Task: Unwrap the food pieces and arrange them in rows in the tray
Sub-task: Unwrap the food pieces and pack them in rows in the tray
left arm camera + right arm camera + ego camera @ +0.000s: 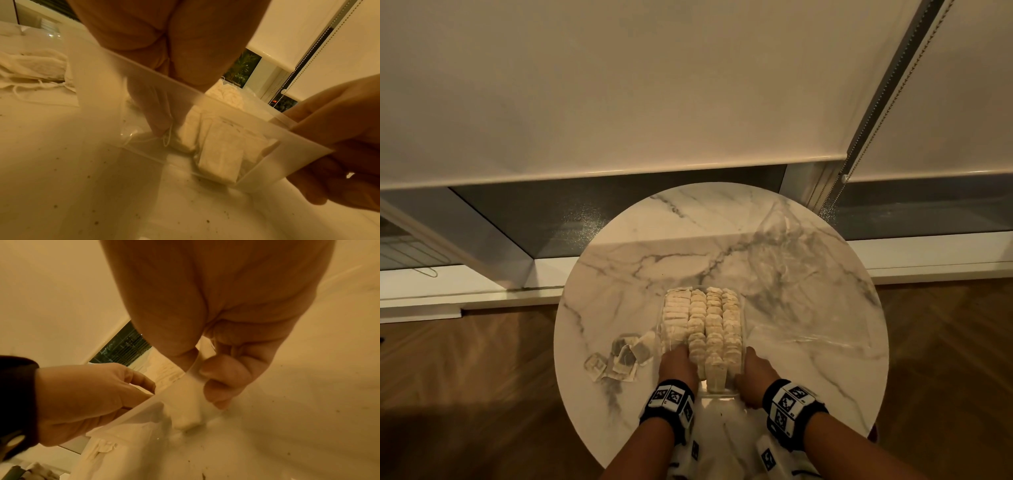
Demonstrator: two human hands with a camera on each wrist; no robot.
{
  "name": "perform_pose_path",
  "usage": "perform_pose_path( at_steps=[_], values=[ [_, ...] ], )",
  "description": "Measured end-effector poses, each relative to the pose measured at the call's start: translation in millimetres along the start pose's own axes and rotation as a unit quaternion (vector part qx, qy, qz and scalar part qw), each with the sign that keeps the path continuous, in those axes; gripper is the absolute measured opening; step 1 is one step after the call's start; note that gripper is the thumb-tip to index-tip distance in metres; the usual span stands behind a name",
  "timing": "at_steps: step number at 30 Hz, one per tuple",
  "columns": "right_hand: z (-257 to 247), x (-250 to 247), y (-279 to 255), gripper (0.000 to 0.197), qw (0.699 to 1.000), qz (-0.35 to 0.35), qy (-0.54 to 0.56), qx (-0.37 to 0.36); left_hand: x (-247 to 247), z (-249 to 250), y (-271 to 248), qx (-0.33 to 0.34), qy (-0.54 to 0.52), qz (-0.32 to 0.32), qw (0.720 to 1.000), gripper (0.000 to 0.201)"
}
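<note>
A clear plastic tray point(719, 394) stands at the middle of the round marble table point(619, 274), packed with rows of pale tea-bag-like food pieces point(714, 322). My left hand point(678, 359) reaches into the tray's near left corner. Its straight fingers point(156, 116) show through the clear wall point(287, 154) and touch a thin string on the tray floor. My right hand point(751, 375) pinches the tray's near right corner, thumb inside and curled fingers point(224, 369) outside the rim point(127, 417). Several loose pieces point(625, 356) lie on the table to the left of the tray.
Crumpled clear plastic wrap point(784, 274) lies across the table's right and far side. Behind the table run a window sill point(482, 291) and a lowered roller blind point(619, 102) with a bead chain point(859, 154). Wooden floor point(465, 377) surrounds the table.
</note>
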State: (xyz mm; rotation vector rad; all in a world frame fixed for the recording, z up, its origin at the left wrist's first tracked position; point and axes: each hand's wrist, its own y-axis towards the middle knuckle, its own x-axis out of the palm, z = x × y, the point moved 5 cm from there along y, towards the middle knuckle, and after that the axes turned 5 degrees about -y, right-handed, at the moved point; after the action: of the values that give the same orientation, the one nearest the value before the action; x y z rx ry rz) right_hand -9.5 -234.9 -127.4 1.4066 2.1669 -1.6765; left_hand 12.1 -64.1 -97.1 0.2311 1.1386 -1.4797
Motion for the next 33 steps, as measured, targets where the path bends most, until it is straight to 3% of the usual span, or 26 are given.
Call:
perform_pose_path(
  at_steps=[4,6,10,14,33],
  values=[
    [1,2,2,0.066,0.999,0.012,0.038,0.003,-3,-4,-2,0.001,-0.018,-0.003,1.0,0.03],
    [2,4,4,0.066,0.999,0.021,0.044,0.008,-2,-6,-5,0.008,-0.043,-0.011,0.999,0.032],
    [4,6,8,0.064,0.998,0.05,0.037,0.018,6,-5,-10,0.037,-0.078,-0.062,0.994,0.062],
    [5,8,10,0.063,0.997,0.071,0.037,0.024,10,-5,-10,0.037,-0.068,-0.065,0.995,0.082],
    [7,12,10,0.055,0.992,0.115,0.042,0.04,25,-11,3,0.04,-0.064,-0.026,0.997,0.082]
  ],
)
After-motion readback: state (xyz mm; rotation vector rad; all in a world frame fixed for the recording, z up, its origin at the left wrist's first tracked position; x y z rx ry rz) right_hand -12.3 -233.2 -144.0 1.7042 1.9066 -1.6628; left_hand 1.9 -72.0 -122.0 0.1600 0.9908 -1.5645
